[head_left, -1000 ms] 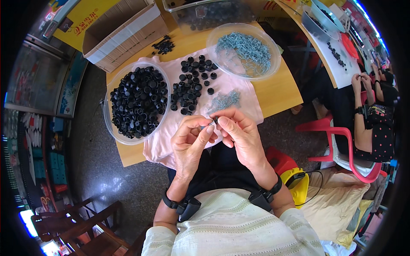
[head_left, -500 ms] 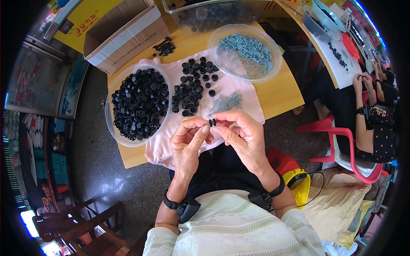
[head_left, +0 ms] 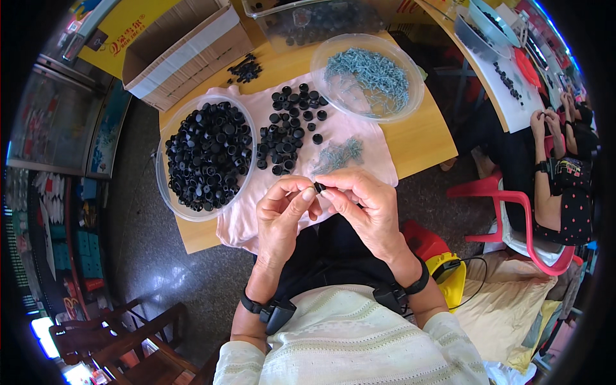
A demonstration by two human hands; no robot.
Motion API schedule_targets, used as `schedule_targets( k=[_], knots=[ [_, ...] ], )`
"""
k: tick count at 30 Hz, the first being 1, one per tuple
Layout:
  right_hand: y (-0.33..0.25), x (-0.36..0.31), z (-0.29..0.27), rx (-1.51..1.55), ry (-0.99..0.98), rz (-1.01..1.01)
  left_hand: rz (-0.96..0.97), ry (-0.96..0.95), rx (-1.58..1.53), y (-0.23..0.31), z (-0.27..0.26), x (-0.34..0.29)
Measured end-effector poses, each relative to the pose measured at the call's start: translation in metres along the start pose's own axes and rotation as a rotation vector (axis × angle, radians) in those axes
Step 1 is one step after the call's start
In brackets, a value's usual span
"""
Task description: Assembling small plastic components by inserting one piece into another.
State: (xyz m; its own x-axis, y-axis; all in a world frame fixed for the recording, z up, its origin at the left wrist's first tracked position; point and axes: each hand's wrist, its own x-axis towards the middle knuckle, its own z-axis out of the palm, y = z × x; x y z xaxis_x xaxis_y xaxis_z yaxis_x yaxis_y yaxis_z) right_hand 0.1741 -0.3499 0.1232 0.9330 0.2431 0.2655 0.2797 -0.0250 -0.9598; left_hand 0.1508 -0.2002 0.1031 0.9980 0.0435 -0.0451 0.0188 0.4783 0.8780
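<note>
My left hand (head_left: 281, 215) and my right hand (head_left: 369, 208) meet over the near edge of the pink cloth (head_left: 247, 221), both closed in a pinch. Between their fingertips is a small round black plastic cap (head_left: 319, 187); the fingers cover most of it. Just beyond lies a small heap of thin silvery screws (head_left: 340, 154). Loose black caps (head_left: 282, 138) are scattered on the cloth farther off. To the left, a clear round tub (head_left: 160, 173) is full of black caps (head_left: 208, 154). At the back right a clear round tub (head_left: 416, 96) holds many more screws (head_left: 369, 74).
Small black parts (head_left: 245, 68) lie on the wooden table (head_left: 430, 138) beside an open cardboard box (head_left: 186, 58). A clear bin (head_left: 321, 25) of dark pieces stands at the back. On the right are a red plastic chair (head_left: 526, 212) and another person's hands (head_left: 545, 122) at a white table (head_left: 507, 106).
The two black pieces seen slightly apart between my fingertips now look like one piece, and my fingertips are closer together. The thin metal shank at my left fingers no longer shows.
</note>
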Motion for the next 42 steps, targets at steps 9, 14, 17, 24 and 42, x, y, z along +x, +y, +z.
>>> schedule_targets(
  k=[9, 14, 17, 24, 42],
  knots=[
    [-0.006, -0.002, 0.000, 0.324, 0.001, 0.227, 0.055, -0.011, -0.016, 0.000, 0.002, -0.002],
    [-0.011, 0.000, -0.001, 0.397, -0.030, 0.324, 0.080, -0.025, -0.031, 0.000, 0.000, -0.006],
    [-0.010, 0.000, -0.001, 0.490, -0.001, 0.308, 0.016, -0.043, -0.052, 0.004, 0.000, -0.011],
    [-0.013, -0.002, 0.004, 0.318, 0.043, 0.193, -0.078, -0.057, -0.324, 0.005, -0.012, -0.017],
    [-0.016, -0.002, 0.009, 0.386, -0.024, 0.273, 0.158, -0.029, -0.106, 0.003, -0.008, -0.016]
  ],
)
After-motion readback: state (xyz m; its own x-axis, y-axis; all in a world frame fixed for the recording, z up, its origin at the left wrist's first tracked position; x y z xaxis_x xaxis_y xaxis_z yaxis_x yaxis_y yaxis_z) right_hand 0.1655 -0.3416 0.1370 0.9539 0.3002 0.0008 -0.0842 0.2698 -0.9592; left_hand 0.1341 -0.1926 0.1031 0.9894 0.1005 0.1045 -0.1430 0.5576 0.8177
